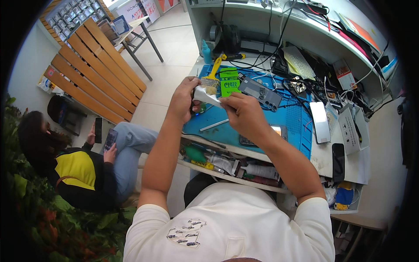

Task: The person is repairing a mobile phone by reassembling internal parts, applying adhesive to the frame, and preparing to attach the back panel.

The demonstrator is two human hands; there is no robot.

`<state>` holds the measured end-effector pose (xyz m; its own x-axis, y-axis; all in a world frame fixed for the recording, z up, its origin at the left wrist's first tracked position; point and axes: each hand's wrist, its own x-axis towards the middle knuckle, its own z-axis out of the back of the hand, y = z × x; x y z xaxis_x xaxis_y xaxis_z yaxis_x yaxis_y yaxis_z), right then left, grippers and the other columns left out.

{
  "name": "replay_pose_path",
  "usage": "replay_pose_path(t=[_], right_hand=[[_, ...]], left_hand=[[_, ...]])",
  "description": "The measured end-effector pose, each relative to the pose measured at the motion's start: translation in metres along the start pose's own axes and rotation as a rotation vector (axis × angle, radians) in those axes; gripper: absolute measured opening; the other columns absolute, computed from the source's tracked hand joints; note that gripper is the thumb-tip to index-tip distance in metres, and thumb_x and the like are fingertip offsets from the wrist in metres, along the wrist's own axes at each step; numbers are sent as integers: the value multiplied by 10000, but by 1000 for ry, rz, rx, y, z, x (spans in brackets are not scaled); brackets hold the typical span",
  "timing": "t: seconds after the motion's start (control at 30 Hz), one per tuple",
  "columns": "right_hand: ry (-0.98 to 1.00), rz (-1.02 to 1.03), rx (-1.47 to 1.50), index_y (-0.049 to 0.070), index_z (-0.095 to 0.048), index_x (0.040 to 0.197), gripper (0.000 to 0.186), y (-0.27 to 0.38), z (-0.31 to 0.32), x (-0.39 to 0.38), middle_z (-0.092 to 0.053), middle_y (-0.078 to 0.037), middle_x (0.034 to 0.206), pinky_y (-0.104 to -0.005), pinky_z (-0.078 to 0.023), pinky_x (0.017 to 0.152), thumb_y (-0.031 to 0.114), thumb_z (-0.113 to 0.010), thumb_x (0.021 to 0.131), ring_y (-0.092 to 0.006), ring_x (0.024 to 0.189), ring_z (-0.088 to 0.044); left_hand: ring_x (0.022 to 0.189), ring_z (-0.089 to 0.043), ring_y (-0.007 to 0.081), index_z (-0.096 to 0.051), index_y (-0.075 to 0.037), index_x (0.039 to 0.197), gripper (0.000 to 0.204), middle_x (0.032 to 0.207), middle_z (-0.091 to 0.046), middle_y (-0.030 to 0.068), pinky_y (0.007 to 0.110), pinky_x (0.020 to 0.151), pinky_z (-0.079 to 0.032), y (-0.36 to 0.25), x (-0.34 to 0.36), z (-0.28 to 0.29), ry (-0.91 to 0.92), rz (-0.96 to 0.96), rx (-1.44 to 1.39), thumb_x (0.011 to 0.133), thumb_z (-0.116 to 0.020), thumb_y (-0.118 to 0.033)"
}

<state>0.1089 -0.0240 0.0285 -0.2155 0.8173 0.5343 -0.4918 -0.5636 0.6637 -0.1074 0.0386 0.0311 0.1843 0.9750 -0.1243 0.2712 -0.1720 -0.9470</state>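
Between my hands, above the front left of the blue work mat (297, 115), is a thin white strip (207, 96), perhaps paper or cloth. My left hand (184, 97) is closed on its left end. At its right end, the fingers of my right hand (244, 112) pinch it. Just beyond it lies a yellow-handled brush (215, 70) with pale bristles, beside a green flat box (228, 82). A dark grey phone body (261, 93) lies behind my right hand. A thin whitish rod (214, 125) rests on the mat, and another phone (279, 131) is partly hidden by my right forearm.
Tangled cables (301, 83) crowd the mat's back right. A white phone (321, 122), a black phone (338, 162) and a white box (352, 129) stand along the right. An open drawer (231, 168) juts below. To the left sits a person (78, 168) holding phones.
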Motion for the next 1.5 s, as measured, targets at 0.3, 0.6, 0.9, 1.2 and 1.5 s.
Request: replay_pose_path(t=[0.3,0.6,0.9,1.2,1.5], right_hand=[[111,-131,-136,-20,-814,1182,303,-45,2,18,-801,-203,1024,-439,-608,828,185,-816,959,-355,863,-775],[391,67,-240,-10,-769,1126,172,5,68,14,-772,-160,1036,-478,-562,854,136,-704,1064,-369,954,-730],[100,-106,4,-41,-729,997,164,9,98,-39,-677,-175,798,-420,-503,641,120,-727,1029,-334,669,-629],[302,-338,-403,33,-765,1090,329,-22,137,-110,-758,-141,979,-431,-568,774,242,-923,890,-302,894,-712],[382,-275,-389,34,-578,1552,991,-51,143,-128,-655,-200,1497,-481,-487,1185,415,-998,738,-389,1398,-575]], left_hand=[[604,-501,31,-738,-40,1272,270,849,-602,-16,205,484,-348,-22,0,20,17,-219,262,1097,-675,-236],[846,-651,80,-803,12,1220,294,1061,-782,60,226,772,-515,-38,-31,-18,354,-311,854,964,-864,-118],[917,-788,197,-726,35,1258,258,1139,-791,181,297,833,-642,11,-21,-74,329,-509,104,1091,-736,-162],[924,-817,220,-687,-19,1201,230,1034,-795,130,322,793,-659,27,-4,-71,153,-494,234,1111,-725,-227],[898,-814,208,-603,-36,1298,243,1055,-772,112,314,782,-650,58,11,-87,243,-467,572,1126,-685,-188]])
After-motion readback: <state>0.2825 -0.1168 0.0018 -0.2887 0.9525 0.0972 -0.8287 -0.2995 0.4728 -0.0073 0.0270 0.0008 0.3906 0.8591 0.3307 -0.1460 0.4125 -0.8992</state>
